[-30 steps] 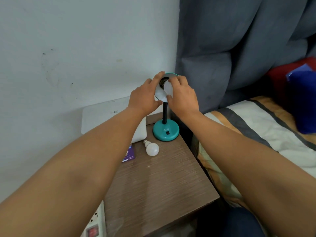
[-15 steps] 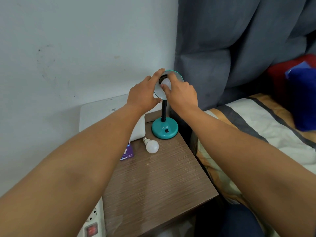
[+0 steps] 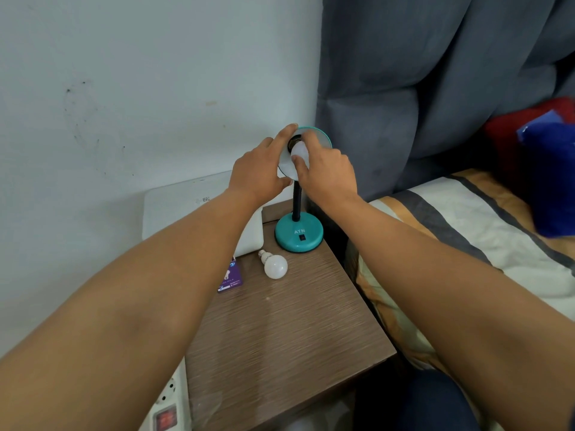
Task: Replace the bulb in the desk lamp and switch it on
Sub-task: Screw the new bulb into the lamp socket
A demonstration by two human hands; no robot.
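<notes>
You are reaching both bare forearms forward and bringing your hands close together, nearly touching. Your left hand [image 3: 258,171] is cupping around with its back toward you, forefinger stretched up and over, thumb tucked low toward your right hand. Your right hand [image 3: 326,172] is sitting just beside it, its fingertips [image 3: 296,161] curling inward in a pinching grip, knuckles raised and wrist angled slightly down toward you.

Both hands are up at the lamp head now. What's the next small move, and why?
Probably keep twisting the bulb with the right hand while the left hand steadies the shade: the bulb sits at the socket, another bulb lies on the table, and the lamp looks unlit.
</notes>
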